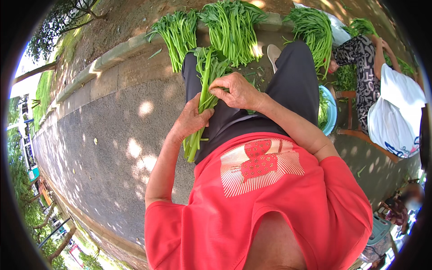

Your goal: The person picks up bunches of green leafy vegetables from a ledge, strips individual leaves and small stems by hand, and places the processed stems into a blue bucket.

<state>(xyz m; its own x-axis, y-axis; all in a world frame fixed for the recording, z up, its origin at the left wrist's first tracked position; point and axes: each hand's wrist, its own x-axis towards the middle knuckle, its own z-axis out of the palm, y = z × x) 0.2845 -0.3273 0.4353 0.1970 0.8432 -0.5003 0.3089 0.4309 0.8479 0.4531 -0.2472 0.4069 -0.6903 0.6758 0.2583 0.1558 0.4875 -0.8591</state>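
My left hand is wrapped around the stalks of a bunch of leafy greens, which look like water spinach. The bunch slants over my left thigh, leaves away from me and cut stalk ends towards my lap. Against the bunch's right side, my right hand has its thumb and forefinger pinched on the greens. The exact leaf or stalk between those fingertips is too small to make out.
Beyond my knees, bundles of the same greens lean on a stone kerb. Another bundle lies past my right knee. A light-blue basin with greens stands right of my right thigh. Farther right sits a person on a wooden chair.
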